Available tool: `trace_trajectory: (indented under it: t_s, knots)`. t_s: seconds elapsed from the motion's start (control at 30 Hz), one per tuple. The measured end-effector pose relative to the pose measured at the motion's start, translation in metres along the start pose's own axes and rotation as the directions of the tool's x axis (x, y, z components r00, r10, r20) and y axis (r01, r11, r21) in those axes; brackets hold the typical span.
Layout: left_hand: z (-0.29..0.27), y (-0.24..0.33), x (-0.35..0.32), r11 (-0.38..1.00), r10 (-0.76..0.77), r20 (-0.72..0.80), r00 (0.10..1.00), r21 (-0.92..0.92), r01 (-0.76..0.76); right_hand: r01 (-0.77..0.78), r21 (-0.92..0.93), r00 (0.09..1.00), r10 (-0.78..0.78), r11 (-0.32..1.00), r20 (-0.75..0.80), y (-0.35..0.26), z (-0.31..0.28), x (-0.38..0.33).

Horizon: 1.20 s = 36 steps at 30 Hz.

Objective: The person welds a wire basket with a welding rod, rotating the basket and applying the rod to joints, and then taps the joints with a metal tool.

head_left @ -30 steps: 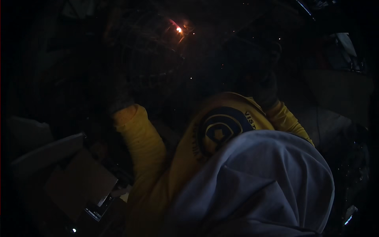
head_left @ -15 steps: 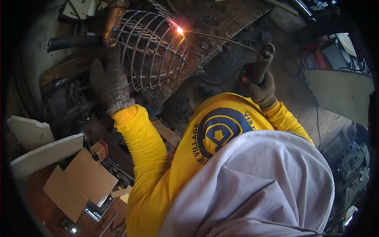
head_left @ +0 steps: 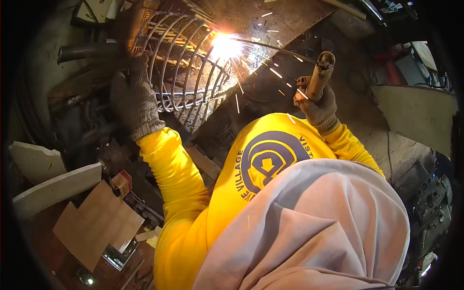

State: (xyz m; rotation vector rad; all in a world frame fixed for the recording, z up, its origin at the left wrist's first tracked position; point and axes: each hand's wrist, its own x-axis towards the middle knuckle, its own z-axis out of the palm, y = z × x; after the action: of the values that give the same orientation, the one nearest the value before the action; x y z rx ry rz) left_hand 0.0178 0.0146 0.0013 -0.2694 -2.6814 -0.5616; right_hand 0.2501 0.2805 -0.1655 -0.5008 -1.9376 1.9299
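Note:
My right hand [head_left: 319, 108], in a brown knit glove, is closed around a worn electrode holder [head_left: 319, 79]. A thin welding rod [head_left: 275, 48] runs left from near it to a cage of curved metal bars [head_left: 186, 60]. At the rod's far end a white-hot arc [head_left: 226, 46] burns against the cage and throws sparks. My left hand [head_left: 137, 99], also gloved, is at the cage's left edge by the lower end of an orange tool [head_left: 140, 31]. It looks closed, but shadow hides what its fingers grip.
A metal plate [head_left: 290, 21] lies under the cage. A dark cylindrical bar [head_left: 92, 52] juts out left of my left hand. Cardboard [head_left: 99, 224] and pale boards [head_left: 58, 183] lie at lower left; a grey-green panel [head_left: 415, 113] stands right. Grey cloth [head_left: 309, 227] covers the near foreground.
The small orange glow at the rod's tip has become a bright arc with flying sparks, lighting the cage and my sleeves. Both hands have stayed nearly in place.

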Motion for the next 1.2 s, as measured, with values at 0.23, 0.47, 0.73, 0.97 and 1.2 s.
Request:
trace_trajectory:
  t_s: [0.23, 0.47, 0.73, 0.97, 1.2]
  knots:
    - [-0.004, -0.016, 0.001, 0.958, 0.222, -0.063, 0.973, 0.199, -0.206, -0.008, 0.057, 0.996, 0.003, 0.998, 0.086, 0.000, -0.007, -0.004]
    - [0.007, -0.021, -0.008, 0.930, 0.351, -0.114, 0.929, 0.156, -0.332, -0.062, 0.216, 0.998, 0.056, 0.975, 0.036, 0.008, -0.015, -0.007]
    - [-0.003, -0.016, -0.014, 0.947, 0.311, -0.173, 0.935, -0.034, -0.321, -0.058, 0.010, 0.994, 0.059, 0.998, -0.095, 0.002, -0.011, -0.014]
    - [-0.017, -0.001, -0.022, 0.998, 0.055, -0.035, 0.998, -0.010, -0.056, -0.102, -0.007, 0.995, 0.102, 0.995, -0.024, -0.010, -0.012, -0.019]
    - [-0.017, 0.007, -0.028, 0.999, 0.044, -0.121, 0.992, 0.020, -0.041, -0.159, -0.029, 0.987, 0.159, 0.987, 0.006, -0.007, -0.019, -0.021]
